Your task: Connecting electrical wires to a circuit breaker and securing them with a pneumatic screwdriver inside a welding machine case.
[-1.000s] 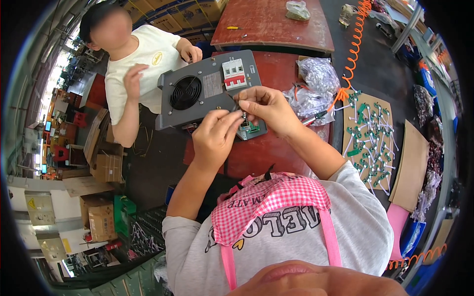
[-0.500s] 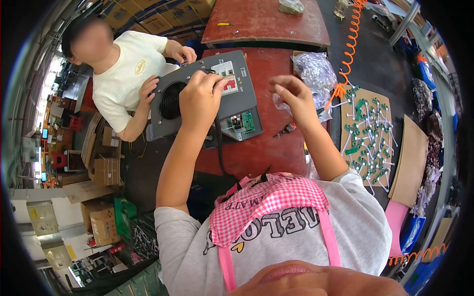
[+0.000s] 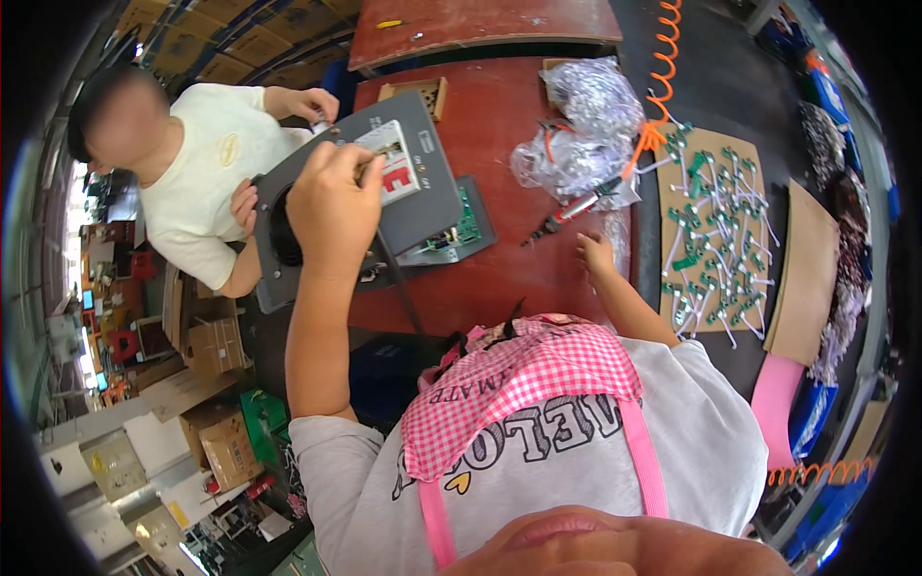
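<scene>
A dark grey metal panel with a round black fan is propped tilted on the red table. Set into it is a white circuit breaker with red switches. My left hand is at the breaker's near side, fingertips pinched together; whatever they hold is too small to make out. Beneath the panel's edge shows a green circuit board. My right hand is low over the table's right side, fingers apart and holding nothing, close to a red and silver power screwdriver.
Across the table, a co-worker in a white shirt has a hand on the panel. A small wooden box lies beyond it. Clear plastic bags, an orange coiled hose and cardboard with several small green boards are on the right.
My right hand has dropped from beside the plastic bags toward me, near the screwdriver. My left hand stays pinched at the breaker. The view has shifted, and the panel is tilted more.
</scene>
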Demonstrator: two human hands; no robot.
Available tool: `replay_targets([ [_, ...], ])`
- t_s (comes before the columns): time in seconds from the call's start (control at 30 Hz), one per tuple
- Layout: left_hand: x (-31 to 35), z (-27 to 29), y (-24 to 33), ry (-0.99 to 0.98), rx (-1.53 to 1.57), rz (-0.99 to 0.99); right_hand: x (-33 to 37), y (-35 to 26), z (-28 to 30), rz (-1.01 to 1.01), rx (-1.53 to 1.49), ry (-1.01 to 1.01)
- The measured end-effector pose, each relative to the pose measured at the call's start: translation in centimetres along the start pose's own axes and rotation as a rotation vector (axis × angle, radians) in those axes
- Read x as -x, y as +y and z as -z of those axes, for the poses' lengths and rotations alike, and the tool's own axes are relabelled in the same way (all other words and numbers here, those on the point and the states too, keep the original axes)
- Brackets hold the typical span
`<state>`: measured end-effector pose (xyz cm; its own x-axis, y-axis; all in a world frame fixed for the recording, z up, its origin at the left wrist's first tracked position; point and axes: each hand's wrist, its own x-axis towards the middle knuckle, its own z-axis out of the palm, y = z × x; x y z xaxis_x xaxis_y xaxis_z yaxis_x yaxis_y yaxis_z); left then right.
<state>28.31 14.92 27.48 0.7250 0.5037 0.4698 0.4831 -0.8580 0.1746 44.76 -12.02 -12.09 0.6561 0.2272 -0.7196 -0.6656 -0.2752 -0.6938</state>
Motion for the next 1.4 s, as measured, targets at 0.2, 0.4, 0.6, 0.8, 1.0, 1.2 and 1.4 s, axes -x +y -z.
replay_targets([
  [0.2,0.3,0.2,0.6,0.004,-0.046,0.003,-3.0,1.1,-2.5,-0.033,-0.064,-0.01],
  [0.4,0.4,-0.1,0.8,0.037,-0.082,-0.026,-4.5,0.4,-3.8,-0.019,-0.073,0.006],
  [0.6,0.0,-0.1,1.0,0.029,-0.127,-0.041,-3.5,-0.2,-4.0,-0.062,-0.123,-0.004],
  [0.8,-0.5,0.4,1.4,-0.067,-0.163,-0.087,-2.7,0.5,-2.7,-0.082,-0.204,0.01],
  [1.0,0.2,0.1,0.4,0.004,-0.047,-0.02,6.7,-8.2,-5.8,0.226,-0.184,-0.25],
  [1.2,-0.1,0.2,1.2,0.075,0.003,-0.005,16.1,-19.6,-9.8,0.947,-0.044,-0.619],
  [1.4,0.5,0.1,0.8,0.059,0.158,0.123,20.0,-26.3,-13.8,1.442,0.166,-0.577],
])
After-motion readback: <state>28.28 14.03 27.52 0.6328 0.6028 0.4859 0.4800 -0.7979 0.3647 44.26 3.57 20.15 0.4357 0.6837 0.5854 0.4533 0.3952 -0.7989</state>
